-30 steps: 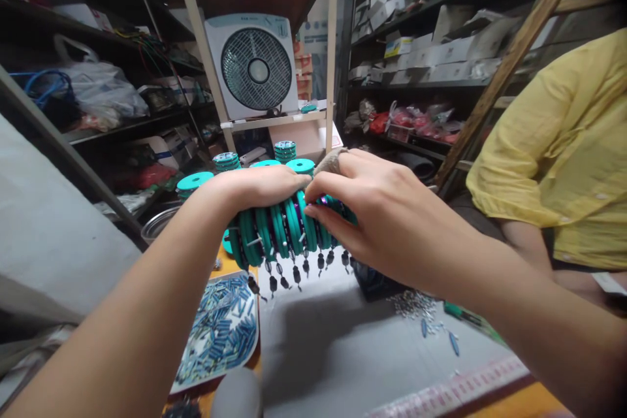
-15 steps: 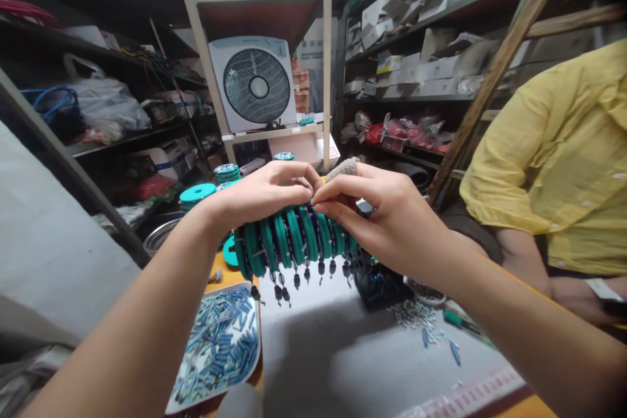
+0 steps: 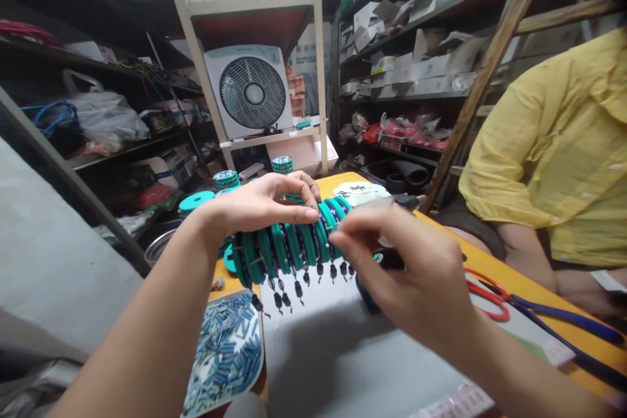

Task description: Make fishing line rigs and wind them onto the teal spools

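A row of teal ring-shaped spools (image 3: 294, 245) lies side by side across the middle, wound with dark cord; several black beads (image 3: 278, 300) dangle on short cord ends below. My left hand (image 3: 267, 202) lies over the top of the row from behind, fingers curled and thumb pressed against the upper edge. Beside the row's right end is my right hand (image 3: 406, 255), blurred by motion, with thumb and forefinger drawn together near the spools. Whatever is in that pinch is too small and smeared to make out.
A white tray (image 3: 261, 346) of small blue tube pieces stands front left. More teal spools (image 3: 196, 201) are stacked behind. Red-handled (image 3: 490, 294) and blue-handled tools (image 3: 568, 320) lie at right. A person in a yellow shirt (image 3: 553, 157) sits at right. A box fan (image 3: 252, 91) faces the table.
My right hand has moved right and down, away from the left hand's fingertips. The left hand stays on the row. The red and blue tool handles have come into view.
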Demonstrator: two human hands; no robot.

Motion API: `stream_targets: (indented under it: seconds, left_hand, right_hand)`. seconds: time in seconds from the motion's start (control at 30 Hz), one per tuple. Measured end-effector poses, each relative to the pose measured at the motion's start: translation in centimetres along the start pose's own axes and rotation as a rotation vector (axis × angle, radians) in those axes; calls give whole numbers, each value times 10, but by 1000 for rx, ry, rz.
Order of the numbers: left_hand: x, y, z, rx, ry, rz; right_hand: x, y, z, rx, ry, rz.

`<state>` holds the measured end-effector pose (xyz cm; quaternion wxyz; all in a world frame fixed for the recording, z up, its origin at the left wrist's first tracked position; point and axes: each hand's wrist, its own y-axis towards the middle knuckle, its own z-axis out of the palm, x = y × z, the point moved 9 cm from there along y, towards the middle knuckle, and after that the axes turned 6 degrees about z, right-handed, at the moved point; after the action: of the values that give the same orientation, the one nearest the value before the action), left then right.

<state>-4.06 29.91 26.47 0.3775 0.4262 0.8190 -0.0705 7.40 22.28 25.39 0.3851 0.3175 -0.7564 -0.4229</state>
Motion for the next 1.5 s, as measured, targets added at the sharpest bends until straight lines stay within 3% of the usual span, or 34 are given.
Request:
stream_targets:
  seconds: [0.17, 0.3, 0.57, 0.7, 1.1, 1.5]
  left_hand:
    - [3, -1, -2, -25, 3, -2]
    - [5, 1, -4, -49, -7, -5]
    - [7, 0, -6, -70, -4, 4]
    - [7, 0, -6, -66, -2, 8]
    - [4, 1, -5, -65, 12, 3]
    - [5, 2, -5, -71, 9, 0]
  right_hand:
    - [0, -47, 15, 28, -147, 89]
    - [-12, -59, 30, 19, -204, 237]
    - [-28, -65, 46, 115, 84, 543]
    - [-27, -65, 42, 148, 172, 582]
    - [-29, -74, 61, 449, 404, 725]
    - [-32, -76, 71, 494, 395, 722]
